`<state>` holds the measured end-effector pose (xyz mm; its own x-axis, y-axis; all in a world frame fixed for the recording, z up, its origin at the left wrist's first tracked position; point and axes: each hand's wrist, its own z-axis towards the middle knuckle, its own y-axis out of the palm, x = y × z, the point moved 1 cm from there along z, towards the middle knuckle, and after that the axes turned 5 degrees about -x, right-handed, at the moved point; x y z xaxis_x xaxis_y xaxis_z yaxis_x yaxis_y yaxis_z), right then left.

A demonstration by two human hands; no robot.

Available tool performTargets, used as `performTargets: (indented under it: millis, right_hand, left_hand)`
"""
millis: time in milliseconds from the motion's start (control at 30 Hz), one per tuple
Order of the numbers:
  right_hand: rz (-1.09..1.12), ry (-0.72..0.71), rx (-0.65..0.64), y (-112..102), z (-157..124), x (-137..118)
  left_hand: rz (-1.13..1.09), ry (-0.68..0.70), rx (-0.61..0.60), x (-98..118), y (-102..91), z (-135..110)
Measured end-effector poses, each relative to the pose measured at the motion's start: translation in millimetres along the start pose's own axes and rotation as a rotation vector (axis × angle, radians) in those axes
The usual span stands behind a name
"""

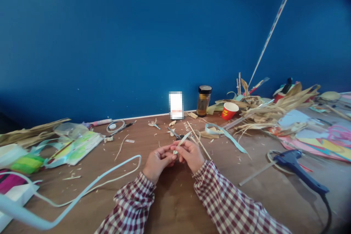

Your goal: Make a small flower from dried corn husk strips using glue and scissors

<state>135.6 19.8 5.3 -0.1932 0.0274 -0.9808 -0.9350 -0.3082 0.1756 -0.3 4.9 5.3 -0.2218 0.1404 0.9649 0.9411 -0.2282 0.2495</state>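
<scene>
Both my hands meet low over the middle of the brown table (175, 204). My left hand (157, 161) and my right hand (190, 154) are closed in a pinch on the same thin pale strip of dried leaf (181, 141), which sticks up and away from my fingers. A long thin stick (199, 139) lies slanted just behind my right hand, and small scissors (174, 132) lie beyond the strip. Both sleeves are red-and-white checked.
A blue glue gun (297, 170) lies at the right. A red paper cup (229, 110), a dark jar (203, 100) and a heap of dried husks (271, 111) stand at the back by the blue wall. A pale blue band (90, 186) loops at the left, near coloured papers (72, 148).
</scene>
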Motion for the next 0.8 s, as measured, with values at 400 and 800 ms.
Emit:
performTargets:
  millis: [400, 800]
  right_hand:
    - [0.032, 0.039, 0.038, -1, 1, 0]
    - [0.035, 0.025, 0.018, -3, 3, 2]
  left_hand:
    - [0.261, 0.031, 0.003, -7, -5.3, 1]
    - [0.469, 0.084, -0.084, 0, 4.2, -1]
